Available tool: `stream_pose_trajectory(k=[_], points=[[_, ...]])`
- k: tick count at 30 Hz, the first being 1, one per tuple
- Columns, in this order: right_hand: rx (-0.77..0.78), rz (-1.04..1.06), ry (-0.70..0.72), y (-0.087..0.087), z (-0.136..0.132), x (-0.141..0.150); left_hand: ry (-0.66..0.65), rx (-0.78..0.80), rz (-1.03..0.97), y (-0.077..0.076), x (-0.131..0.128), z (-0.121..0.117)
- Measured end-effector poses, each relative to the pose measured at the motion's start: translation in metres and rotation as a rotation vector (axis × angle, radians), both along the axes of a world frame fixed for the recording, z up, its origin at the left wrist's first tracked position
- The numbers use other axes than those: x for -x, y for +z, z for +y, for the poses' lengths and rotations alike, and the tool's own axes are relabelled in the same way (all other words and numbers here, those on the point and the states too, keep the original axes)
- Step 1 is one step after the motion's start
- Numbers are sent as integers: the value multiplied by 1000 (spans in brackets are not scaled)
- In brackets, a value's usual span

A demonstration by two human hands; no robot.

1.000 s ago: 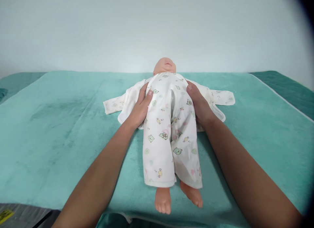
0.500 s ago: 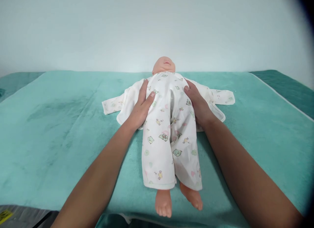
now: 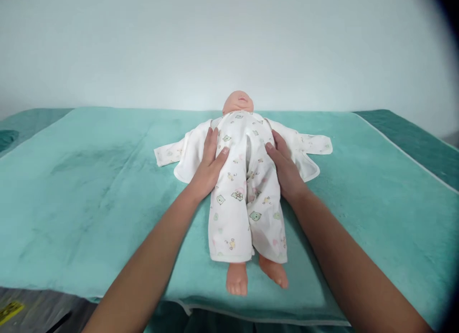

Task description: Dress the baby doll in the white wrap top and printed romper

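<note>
A baby doll (image 3: 238,101) lies on its back, head away from me and bare feet (image 3: 237,279) toward me. It wears white printed trousers (image 3: 229,223) pulled high up the torso, with a split at the crotch. Beneath the torso a white printed baby shirt (image 3: 190,156) is spread, its sleeves stretched out to both sides. My left hand (image 3: 209,165) cups the left side of the trousers' upper part, thumb on the front. On the opposite side my right hand (image 3: 285,165) holds in the same way. The doll's arms cannot be seen.
A light green cloth (image 3: 93,204) covers the table under the doll, with darker green cloth (image 3: 412,137) at the sides. A pale wall (image 3: 229,41) rises behind. The table's front edge lies just below the doll's feet. Floor (image 3: 39,309) with a yellow label shows at lower left.
The view has shifted a little, so the doll looks slightly smaller and its feet sit higher in the picture. Both hands stay at the doll's sides with much the same hold.
</note>
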State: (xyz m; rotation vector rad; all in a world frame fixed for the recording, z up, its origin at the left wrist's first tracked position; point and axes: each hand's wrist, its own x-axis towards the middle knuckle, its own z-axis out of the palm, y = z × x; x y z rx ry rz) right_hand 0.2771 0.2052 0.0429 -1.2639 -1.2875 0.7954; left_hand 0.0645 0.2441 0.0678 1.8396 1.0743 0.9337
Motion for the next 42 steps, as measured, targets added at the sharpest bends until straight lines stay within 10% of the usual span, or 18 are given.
stream_pose_trajectory(k=[9,15,23,42], points=[[25,32,-18,-7,-103,28,-27,-131,122,-21,30,-120],[-169,-321,25,1,-178,41,91,-195,118,-36,57,-184],[-230,-898,-55,11,-190,77,203,-353,183,-45,49,-194],[-337,-744,-27,9,-218,82,131,-391,152,-28,66,-228]])
